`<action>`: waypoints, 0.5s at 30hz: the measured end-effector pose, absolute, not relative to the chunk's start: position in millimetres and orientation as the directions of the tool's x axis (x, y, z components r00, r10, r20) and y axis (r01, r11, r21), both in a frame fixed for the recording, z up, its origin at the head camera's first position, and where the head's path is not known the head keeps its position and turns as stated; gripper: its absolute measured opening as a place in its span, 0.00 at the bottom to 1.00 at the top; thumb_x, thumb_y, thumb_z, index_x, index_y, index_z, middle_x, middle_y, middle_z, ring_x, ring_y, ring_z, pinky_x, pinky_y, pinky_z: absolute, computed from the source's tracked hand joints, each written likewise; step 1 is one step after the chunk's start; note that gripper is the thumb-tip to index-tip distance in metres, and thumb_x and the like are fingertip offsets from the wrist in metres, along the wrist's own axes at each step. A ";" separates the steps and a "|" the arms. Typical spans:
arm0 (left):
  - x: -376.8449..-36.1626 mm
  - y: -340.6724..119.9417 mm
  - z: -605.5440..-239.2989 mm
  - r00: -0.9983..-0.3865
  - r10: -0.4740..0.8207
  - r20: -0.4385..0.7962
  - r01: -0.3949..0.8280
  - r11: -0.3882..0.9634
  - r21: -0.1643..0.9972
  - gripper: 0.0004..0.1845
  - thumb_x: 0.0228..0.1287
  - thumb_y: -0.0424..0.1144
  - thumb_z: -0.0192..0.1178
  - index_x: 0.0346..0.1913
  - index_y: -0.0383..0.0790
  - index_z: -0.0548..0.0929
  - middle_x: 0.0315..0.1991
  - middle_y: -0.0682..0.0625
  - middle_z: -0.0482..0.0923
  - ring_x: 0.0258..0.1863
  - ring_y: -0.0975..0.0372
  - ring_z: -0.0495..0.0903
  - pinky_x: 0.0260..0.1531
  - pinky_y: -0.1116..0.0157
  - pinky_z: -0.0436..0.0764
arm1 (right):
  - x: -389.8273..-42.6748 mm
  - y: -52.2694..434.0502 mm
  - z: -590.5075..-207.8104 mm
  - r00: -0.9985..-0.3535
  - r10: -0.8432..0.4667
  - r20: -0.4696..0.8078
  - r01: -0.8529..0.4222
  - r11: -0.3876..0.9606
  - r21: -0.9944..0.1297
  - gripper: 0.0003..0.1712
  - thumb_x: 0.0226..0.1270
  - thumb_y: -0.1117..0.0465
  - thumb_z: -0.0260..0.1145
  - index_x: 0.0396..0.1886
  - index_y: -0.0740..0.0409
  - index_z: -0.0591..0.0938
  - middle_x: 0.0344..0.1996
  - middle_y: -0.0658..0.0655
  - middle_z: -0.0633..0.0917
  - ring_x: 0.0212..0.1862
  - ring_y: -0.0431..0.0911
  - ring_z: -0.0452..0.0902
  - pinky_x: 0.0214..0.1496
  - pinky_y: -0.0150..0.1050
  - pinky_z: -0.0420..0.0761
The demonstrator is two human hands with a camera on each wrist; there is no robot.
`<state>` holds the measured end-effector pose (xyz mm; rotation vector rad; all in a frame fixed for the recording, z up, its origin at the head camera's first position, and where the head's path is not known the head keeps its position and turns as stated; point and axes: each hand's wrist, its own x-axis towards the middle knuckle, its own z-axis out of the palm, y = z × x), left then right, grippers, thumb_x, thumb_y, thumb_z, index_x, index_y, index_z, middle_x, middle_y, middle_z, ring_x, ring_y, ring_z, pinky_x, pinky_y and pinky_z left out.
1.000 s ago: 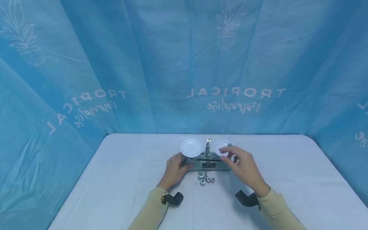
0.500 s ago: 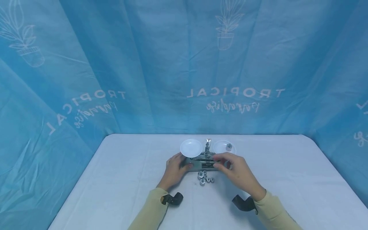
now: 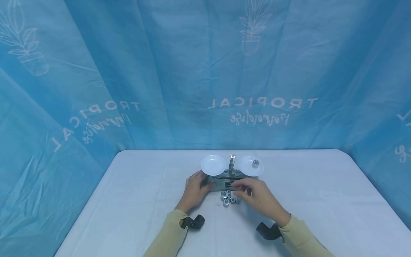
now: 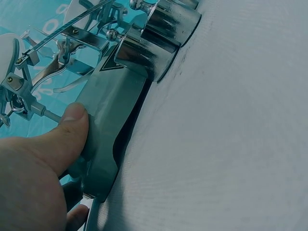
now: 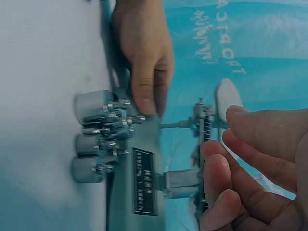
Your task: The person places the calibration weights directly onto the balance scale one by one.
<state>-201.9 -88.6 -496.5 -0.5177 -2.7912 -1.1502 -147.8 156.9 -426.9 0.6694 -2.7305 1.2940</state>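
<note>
Nearest, two pale yellow sleeves [image 3: 167, 233], each with a dark wrist strap [image 3: 192, 222]. Just beyond, on the white table [image 3: 128, 200], the left hand [image 3: 193, 190] at the left end of the scale [image 3: 228, 182], thumb [image 4: 72, 130] pressed flat against the grey base, other fingers curled round that end: grasping the scale. In the left wrist view, the same thumb on the grey metal face, beam and linkage above it, two shiny weights beside the base on the cloth.

To the right, the right hand [image 3: 258, 199] low over the front of the scale, fingertips [image 5: 216, 168] bent loosely and close together near the label plate [image 5: 144, 180], right beside the small weights [image 3: 229, 198]. Nothing plainly held between those fingers; relaxed, half curled, holding nothing visible. Touching the weights or only hovering over them: cannot tell.

The weights: a cluster of little silver cylinders with knobs, standing on the table just in front of the scale's base, between the two hands.

Farther back, the scale's two white round pans, left pan [image 3: 213, 165] bare, right pan [image 3: 250, 166] bearing one small silver weight [image 3: 255, 164]. Between the pans, the upright metal pointer post [image 3: 232, 160].

Behind everything, a blue curtain [image 3: 160, 71] printed with white plant drawings and mirrored lettering.
</note>
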 end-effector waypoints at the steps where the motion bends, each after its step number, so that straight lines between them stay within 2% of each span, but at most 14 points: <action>1: -201.9 -88.5 -496.5 -0.941 0.276 0.196 0.335 0.663 0.669 0.32 0.70 0.52 0.62 0.72 0.44 0.71 0.72 0.48 0.69 0.74 0.49 0.61 0.73 0.42 0.52 | -148.3 156.6 -428.3 -0.907 -0.366 0.207 -0.392 0.559 -0.730 0.12 0.67 0.62 0.71 0.49 0.57 0.86 0.40 0.50 0.88 0.37 0.36 0.77 0.36 0.32 0.81; 9: -202.1 -88.0 -497.2 -0.944 0.271 0.188 0.325 0.665 0.672 0.32 0.70 0.52 0.62 0.72 0.44 0.71 0.72 0.48 0.70 0.74 0.50 0.61 0.73 0.42 0.52 | -151.9 155.2 -437.7 -0.928 -0.350 0.124 -0.323 0.595 -0.736 0.11 0.67 0.60 0.71 0.48 0.55 0.87 0.40 0.48 0.87 0.37 0.37 0.78 0.37 0.32 0.81; 15: -202.8 -88.5 -498.5 -0.941 0.275 0.199 0.335 0.660 0.673 0.31 0.70 0.51 0.62 0.71 0.44 0.72 0.71 0.48 0.70 0.74 0.49 0.62 0.73 0.41 0.52 | -153.2 155.6 -444.6 -0.925 -0.362 0.114 -0.322 0.590 -0.741 0.11 0.66 0.61 0.71 0.47 0.58 0.87 0.39 0.49 0.87 0.36 0.37 0.78 0.37 0.32 0.81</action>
